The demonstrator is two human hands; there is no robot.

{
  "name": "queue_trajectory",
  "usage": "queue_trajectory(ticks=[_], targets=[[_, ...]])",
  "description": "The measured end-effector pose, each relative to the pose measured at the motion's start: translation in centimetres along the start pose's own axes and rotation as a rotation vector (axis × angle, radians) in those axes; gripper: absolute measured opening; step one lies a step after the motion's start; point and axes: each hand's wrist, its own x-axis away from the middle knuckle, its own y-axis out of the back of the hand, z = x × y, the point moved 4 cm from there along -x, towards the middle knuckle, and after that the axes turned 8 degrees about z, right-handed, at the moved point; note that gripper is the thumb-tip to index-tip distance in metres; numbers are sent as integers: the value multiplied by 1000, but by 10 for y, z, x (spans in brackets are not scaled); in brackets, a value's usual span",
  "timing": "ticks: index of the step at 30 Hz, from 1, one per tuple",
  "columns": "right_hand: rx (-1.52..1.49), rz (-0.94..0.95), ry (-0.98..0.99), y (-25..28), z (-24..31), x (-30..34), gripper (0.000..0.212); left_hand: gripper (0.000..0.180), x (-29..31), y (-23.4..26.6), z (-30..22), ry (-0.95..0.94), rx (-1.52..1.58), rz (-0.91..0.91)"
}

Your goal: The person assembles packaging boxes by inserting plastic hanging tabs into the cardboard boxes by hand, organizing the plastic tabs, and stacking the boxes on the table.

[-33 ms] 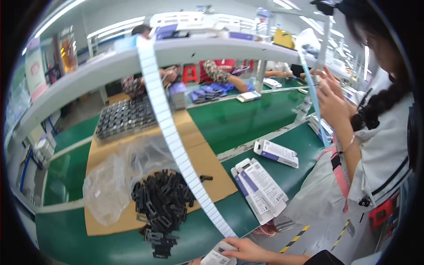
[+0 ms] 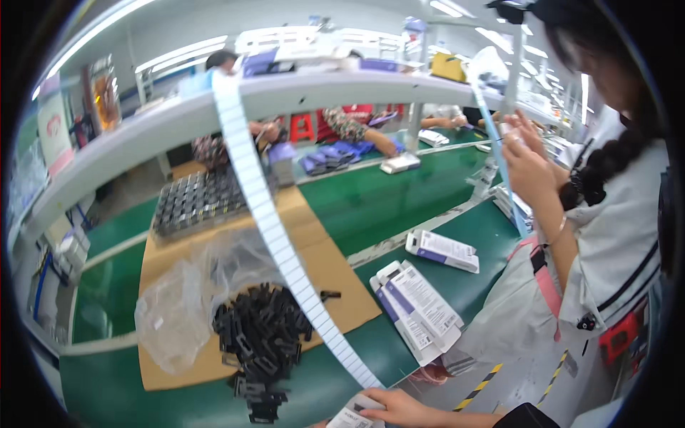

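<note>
At the lower edge, my right hand (image 2: 396, 408) is closed around a small white printed box (image 2: 355, 414), thumb and fingers on its upper right side. Only a sliver of my left hand (image 2: 320, 424) shows beside the box's left side; its fingers are cut off by the edge. Just above my right hand ends a long strip of white labels (image 2: 275, 232), hanging down from the shelf. To the left, a heap of black plastic parts (image 2: 260, 328) lies partly on cardboard (image 2: 342, 292). Flat white and purple boxes (image 2: 421, 307) lie to the right of the strip.
A clear plastic bag (image 2: 171, 321) and a tray of black parts (image 2: 200, 203) rest on the cardboard. A raised shelf (image 2: 300, 93) crosses the bench. At right, a co-worker's hands (image 2: 528, 157) hold something small. Other workers sit across the green belt (image 2: 385, 200).
The whole view has shifted slightly, moving most things a little left in the picture. My right hand still holds the white box.
</note>
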Motion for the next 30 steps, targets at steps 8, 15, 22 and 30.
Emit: queue_trajectory(ticks=[8, 15, 22, 30], targets=[[229, -364, 205, 1, -6, 15, 40, 80, -12, 23, -21, -22, 49, 192], [125, -524, 280, 5, 16, 27, 29, 66, -20, -1, 2, -106, 114, 22], [626, -709, 676, -49, 27, 39, 51, 50, -49, -11, 33, 389, 1136, -446], [632, -979, 321, 32, 31, 43, 106, 44, -78, 12, -80, -74, 1251, -280]])
